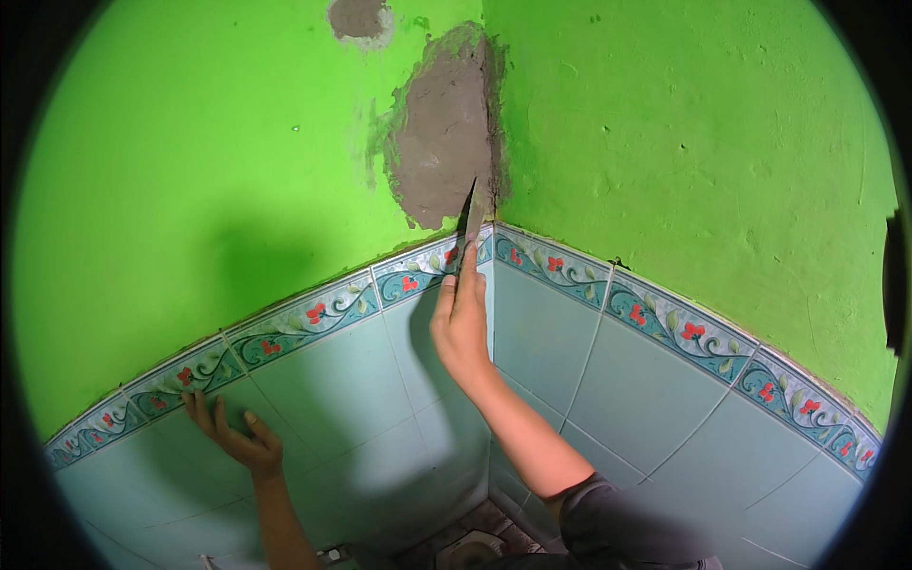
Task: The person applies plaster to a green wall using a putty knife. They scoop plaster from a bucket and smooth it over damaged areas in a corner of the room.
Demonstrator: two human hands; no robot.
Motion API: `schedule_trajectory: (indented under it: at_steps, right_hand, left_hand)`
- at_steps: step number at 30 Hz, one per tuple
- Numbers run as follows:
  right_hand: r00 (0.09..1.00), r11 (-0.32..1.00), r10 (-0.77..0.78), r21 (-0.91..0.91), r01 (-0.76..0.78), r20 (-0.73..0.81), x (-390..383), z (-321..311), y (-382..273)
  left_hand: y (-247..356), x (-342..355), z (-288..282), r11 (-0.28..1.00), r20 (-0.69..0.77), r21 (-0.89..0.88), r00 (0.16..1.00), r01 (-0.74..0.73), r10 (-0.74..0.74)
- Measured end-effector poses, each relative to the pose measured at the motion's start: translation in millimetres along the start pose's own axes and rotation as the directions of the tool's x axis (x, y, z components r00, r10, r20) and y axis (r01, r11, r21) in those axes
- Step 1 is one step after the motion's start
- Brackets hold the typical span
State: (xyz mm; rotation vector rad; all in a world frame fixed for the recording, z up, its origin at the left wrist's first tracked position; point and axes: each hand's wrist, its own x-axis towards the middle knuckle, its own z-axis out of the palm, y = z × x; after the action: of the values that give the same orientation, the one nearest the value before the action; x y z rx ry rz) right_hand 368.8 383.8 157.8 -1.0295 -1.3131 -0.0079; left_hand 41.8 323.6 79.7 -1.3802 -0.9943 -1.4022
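Observation:
My right hand [461, 318] grips a metal putty knife [475, 214], index finger along it, its blade at the lower right of a large grey-brown plaster patch [432, 128] beside the corner of two green walls. A smaller patch [359, 17] is higher on the left wall. My left hand [237, 432] is open, fingers apart and curved, in front of the flowered tile border [294, 323] at lower left; whether it touches the tiles I cannot tell.
Pale blue-green tiles [551, 342] cover the lower walls below the border, meeting at the corner. The bare green right wall [684, 142] has small bumps. At the bottom, between my arms, part of a dark floor and a pale fixture [470, 551] show. A dark object [891, 280] stands at the far right rim.

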Motion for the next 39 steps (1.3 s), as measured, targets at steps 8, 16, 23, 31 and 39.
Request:
schedule_trajectory:
  at_steps: [8, 16, 23, 31, 39]
  right_hand:
    - [0.992, 0.987, -0.001, 0.159, -0.019, 0.123, -34, 33, -47]
    - [0.992, 0.994, 0.015, 0.105, -0.002, -0.128, 6, 23, -32]
    - [0.998, 0.967, -0.064, 0.248, 0.058, 0.014, -30, 44, -65]
    - [0.997, 0.972, 0.074, 0.223, -0.079, 0.03, -17, 31, -67]
    - [0.996, 0.97, -0.091, 0.228, 0.088, 0.004, -43, 33, -65]
  left_hand:
    - [-2, -2, -1, 1.0, 0.007, 0.003, 1.0, 0.004, -0.004]
    - [1, 2, -3, 1.0, 0.01, -0.015, 1.0, -0.003, 0.004]
    - [-1, 2, -2, 1.0, -0.012, -0.001, 1.0, -0.021, 0.021]
    - [-1, 1, -4, 1.0, 0.007, -0.007, 1.0, 0.017, -0.017]
    - [-3, -1, -4, 1.0, -0.011, -0.01, 1.0, 0.005, -0.005]
